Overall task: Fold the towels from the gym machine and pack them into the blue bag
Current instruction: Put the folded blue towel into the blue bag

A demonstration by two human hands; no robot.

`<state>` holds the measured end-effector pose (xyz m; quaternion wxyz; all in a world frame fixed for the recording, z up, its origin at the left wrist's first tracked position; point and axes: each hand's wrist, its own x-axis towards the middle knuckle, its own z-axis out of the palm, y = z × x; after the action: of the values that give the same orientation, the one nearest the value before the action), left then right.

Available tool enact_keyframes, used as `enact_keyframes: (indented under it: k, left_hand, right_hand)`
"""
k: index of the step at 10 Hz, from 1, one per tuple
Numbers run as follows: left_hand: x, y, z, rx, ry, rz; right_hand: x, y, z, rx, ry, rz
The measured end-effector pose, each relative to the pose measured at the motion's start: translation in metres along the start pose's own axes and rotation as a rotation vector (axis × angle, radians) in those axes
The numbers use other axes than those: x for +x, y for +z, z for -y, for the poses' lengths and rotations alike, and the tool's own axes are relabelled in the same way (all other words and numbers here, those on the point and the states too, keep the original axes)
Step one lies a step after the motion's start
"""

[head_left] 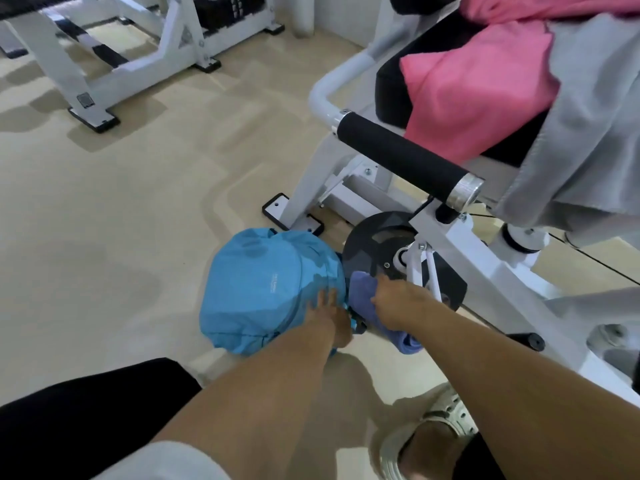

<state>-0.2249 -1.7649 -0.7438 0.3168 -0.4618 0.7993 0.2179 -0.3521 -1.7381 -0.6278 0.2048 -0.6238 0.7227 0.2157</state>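
While the light blue fabric bag (270, 289) lies on the beige floor (138, 237) beside the white gym machine (450, 244), the left hand (329, 315) rests on its edge with straight fingers. The right hand (398, 299) grips a folded purple-blue towel (363, 292) at the bag's mouth. 2 more towels, a pink one (478, 84) and a grey one (588, 116), lie draped on the machine's black seat (391, 88).
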Motion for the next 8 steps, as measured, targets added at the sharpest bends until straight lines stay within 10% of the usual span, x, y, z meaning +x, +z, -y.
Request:
enact_keyframes:
  k: [3, 5, 8]
  left_hand:
    - [0.008, 0.023, 0.028, -0.061, -0.191, -0.328]
    - [-0.023, -0.011, 0.069, -0.968, -0.432, -0.624]
    - [-0.105, -0.097, 0.145, -0.721, -0.297, -0.369]
  right_hand:
    - [0.012, -0.002, 0.012, 0.033, 0.007, 0.012]
    - [0.011, -0.005, 0.021, 0.091, -0.020, 0.008]
    - [0.001, -0.022, 0.069, 0.214, -0.075, 0.062]
